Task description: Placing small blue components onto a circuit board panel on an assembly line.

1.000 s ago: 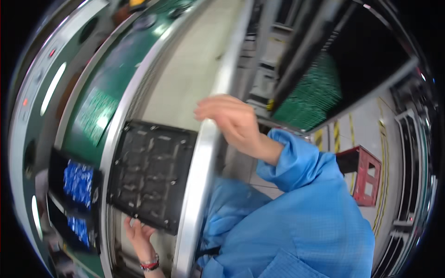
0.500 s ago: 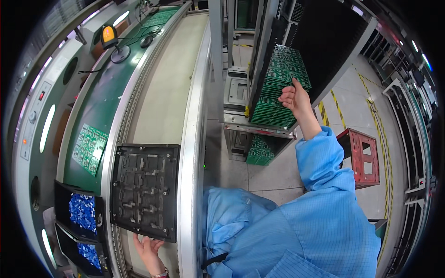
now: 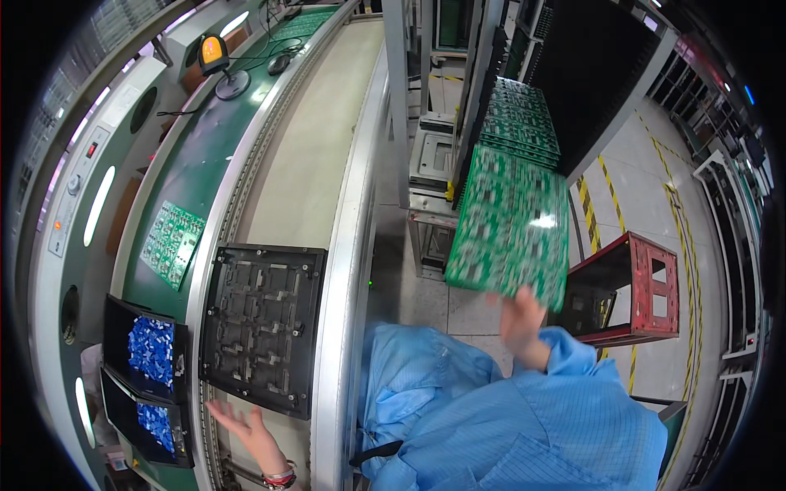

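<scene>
A green circuit board (image 3: 516,217), blurred by motion, is gripped at its near edge by my right hand (image 3: 521,321), thumb on top. It is drawn most of the way out of a black rack (image 3: 602,82), where more green circuit boards (image 3: 521,123) sit stacked in slots. On the left, a black fixture tray (image 3: 260,327) with raised metal-grey inserts lies on the conveyor (image 3: 307,139). Just below the tray's near edge, my left hand (image 3: 250,430) is open with fingers spread, holding nothing. A bracelet circles that wrist.
Another circuit board (image 3: 173,244) lies on the green bench left of the conveyor. Two black bins of small blue parts (image 3: 151,352) stand nearer. A yellow-and-black scanner on a stand (image 3: 214,57) and a mouse (image 3: 279,64) are farther off. A red metal frame (image 3: 655,286) stands on the floor at right.
My right hand has taken hold of a circuit board and pulled it out of the rack toward me. My left hand has come away from the tray's edge and opened.
</scene>
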Demonstrator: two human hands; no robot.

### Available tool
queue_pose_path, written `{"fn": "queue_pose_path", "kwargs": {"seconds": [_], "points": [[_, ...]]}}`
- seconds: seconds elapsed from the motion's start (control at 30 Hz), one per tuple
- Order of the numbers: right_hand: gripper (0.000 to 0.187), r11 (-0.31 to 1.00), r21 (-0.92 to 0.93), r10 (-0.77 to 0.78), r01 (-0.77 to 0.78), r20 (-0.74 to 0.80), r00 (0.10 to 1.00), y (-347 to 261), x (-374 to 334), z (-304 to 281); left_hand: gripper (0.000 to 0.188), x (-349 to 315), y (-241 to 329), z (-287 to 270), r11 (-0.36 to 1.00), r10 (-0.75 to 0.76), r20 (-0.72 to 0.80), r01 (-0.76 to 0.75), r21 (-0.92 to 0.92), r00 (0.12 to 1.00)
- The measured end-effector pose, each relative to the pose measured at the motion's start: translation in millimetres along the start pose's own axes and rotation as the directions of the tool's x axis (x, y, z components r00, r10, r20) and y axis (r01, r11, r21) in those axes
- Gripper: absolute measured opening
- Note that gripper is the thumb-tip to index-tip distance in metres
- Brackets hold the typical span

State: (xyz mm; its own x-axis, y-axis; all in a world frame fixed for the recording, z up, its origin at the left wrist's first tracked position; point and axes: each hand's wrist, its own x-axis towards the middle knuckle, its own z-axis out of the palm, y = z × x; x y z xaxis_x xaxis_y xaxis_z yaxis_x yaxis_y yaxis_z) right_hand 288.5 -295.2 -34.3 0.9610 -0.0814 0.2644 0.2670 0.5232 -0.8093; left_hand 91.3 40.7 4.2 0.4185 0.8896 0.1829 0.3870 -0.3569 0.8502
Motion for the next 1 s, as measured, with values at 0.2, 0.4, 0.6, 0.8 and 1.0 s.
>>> {"fn": "queue_pose_path", "kwargs": {"seconds": [0.2,0.4,0.6,0.8,1.0], "points": [[0.033,0.929,-0.28,0.37,-0.243,0.746,0.553,-0.4,-33.4,56.1,0.073,-32.6,77.9,-0.4,0.859,0.294,0.565,0.047,-0.51,0.771],[0.032,0.912,0.018,-0.124,0.409,0.964,0.235,28.6,-48.5,131.2,0.065,-57.8,84.8,-4.2,0.637,0.015,0.421,0.316,-0.703,0.907],[0.053,0.907,-0.299,0.411,-0.298,0.462,0.786,43.9,4.2,139.0,0.043,-57.1,63.9,-62.7,0.527,-0.03,0.361,0.322,-0.787,0.932],[0.084,0.702,-0.54,0.662,-0.463,0.735,0.146,-2.5,46.2,150.0,0.044,-66.7,30.8,-73.4,0.659,-0.178,0.652,0.581,-0.478,0.737],[0.073,0.768,-0.527,0.624,-0.364,0.743,0.24,21.2,32.0,183.1,0.055,-55.0,30.3,-93.0,0.46,-0.188,0.606,0.615,-0.641,0.773]]}}
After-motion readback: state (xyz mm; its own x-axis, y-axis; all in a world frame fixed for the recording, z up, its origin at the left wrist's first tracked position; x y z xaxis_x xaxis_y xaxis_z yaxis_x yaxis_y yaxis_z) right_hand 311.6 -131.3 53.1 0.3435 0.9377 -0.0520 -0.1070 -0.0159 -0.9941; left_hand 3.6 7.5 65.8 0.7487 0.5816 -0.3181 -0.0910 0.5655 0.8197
